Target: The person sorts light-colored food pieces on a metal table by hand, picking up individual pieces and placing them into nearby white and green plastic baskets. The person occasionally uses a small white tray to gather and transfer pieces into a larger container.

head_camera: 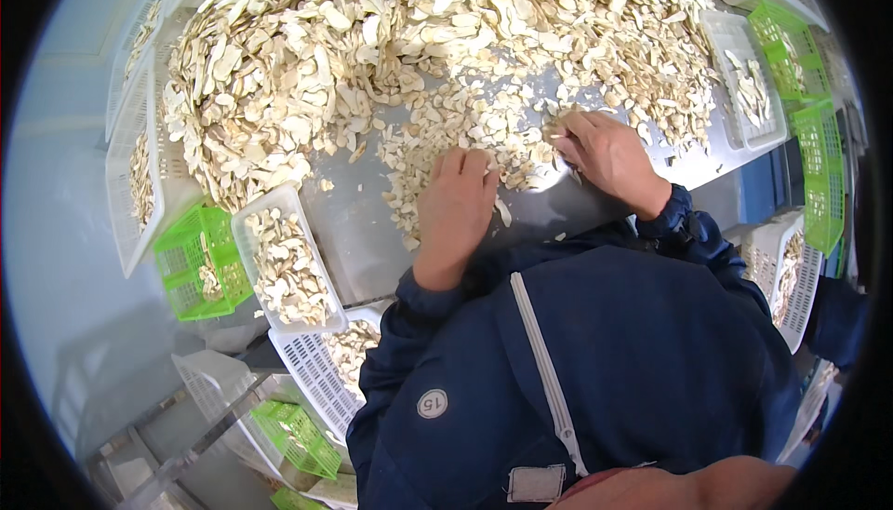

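Observation:
Pale dried slices, apparently mushroom, form a large heap (279, 70) across the far part of a metal table (349, 231). Smaller slices and bits (446, 119) are spread in front of it. My left hand (457, 203) rests palm down on the near edge of these bits, fingers bent; its fingertips and anything under them are hidden. To its right my right hand (603, 154) is bent over the small slices, thumb and fingers drawn together near a pale piece. Whether it grips that piece is unclear. A narrow slice (504, 211) lies on the metal between the hands.
A white tray of slices (241, 231) stands at the table's left edge, beside a green basket (202, 307). Another white tray (785, 133) and green baskets (823, 175) are at the right. White perforated baskets (150, 217) line the left side; more stand below the table edge.

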### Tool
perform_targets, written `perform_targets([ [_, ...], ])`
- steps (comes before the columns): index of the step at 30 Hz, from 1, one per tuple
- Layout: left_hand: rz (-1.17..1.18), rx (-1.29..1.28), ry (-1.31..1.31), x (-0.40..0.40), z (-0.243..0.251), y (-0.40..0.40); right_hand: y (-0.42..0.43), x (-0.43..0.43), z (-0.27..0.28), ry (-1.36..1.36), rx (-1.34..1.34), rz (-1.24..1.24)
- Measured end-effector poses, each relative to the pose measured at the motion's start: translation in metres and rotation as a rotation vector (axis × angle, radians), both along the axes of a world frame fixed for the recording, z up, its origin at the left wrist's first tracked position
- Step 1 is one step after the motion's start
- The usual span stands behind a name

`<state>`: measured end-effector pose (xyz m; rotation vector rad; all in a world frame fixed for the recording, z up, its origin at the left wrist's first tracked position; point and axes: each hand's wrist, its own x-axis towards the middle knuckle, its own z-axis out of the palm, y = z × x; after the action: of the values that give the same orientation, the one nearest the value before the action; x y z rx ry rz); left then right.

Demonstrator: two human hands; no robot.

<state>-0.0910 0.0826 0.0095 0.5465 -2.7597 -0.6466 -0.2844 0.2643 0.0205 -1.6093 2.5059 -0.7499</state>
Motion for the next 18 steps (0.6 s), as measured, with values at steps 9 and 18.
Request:
perform_targets([
  [9, -0.028, -0.134, 0.086, -0.039, -0.004, -0.009, -0.024, 0.001, 0.003, -0.195, -0.064, 0.094],
  [18, 0.030, -0.127, 0.046, -0.027, -0.004, -0.013, -0.028, 0.000, -0.012, 0.039, -0.017, 0.160],
])
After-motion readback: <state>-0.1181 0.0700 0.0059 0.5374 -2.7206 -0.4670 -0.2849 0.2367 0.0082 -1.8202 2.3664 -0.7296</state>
